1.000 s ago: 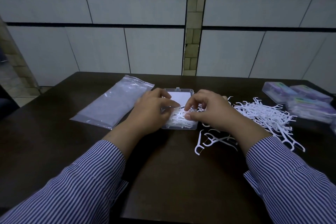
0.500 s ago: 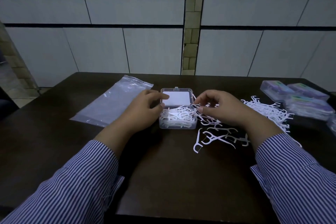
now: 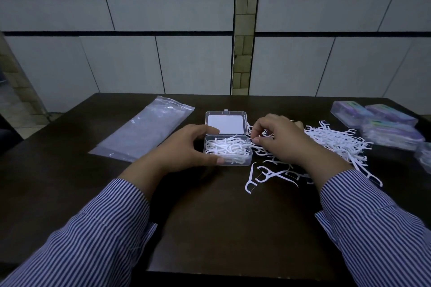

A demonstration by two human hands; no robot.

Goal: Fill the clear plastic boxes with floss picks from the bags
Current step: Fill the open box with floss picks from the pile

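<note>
- I see the open clear plastic box [image 3: 228, 153] in the middle of the dark table [image 3: 221, 228]. Its tray is heaped with white floss picks [image 3: 227, 150], tangled and rising about to the rim, and its lid [image 3: 225, 123] lies flat on the far side, still hinged open.
- My left hand [image 3: 190, 149] steadies this box from the left: the forefinger lies along the far edge of the tray, the thumb presses the near wall, and the fingers are curled round the box.
- My right hand [image 3: 283, 141] sits just right of the box, over the near edge of the loose pile of floss picks [image 3: 335, 141]. Its fingers are bent with the tips drawn together at the picks beside the box. I cannot tell for sure whether they have any pinched.
- I judge this box nearly full; it likely needs only a few more picks, a tidy and the lid shut.
- At the far right stand several closed boxes [image 3: 387, 123] with purple labels, which look finished, though their contents are too dim to read.
- Plenty is left: the pile stretches right of my hand, and some stray picks [image 3: 263, 173] lie near me in front of it.
- The flat plastic bag [image 3: 144, 133] lies left of the box and looks emptied.
- I see no other empty box.
</note>
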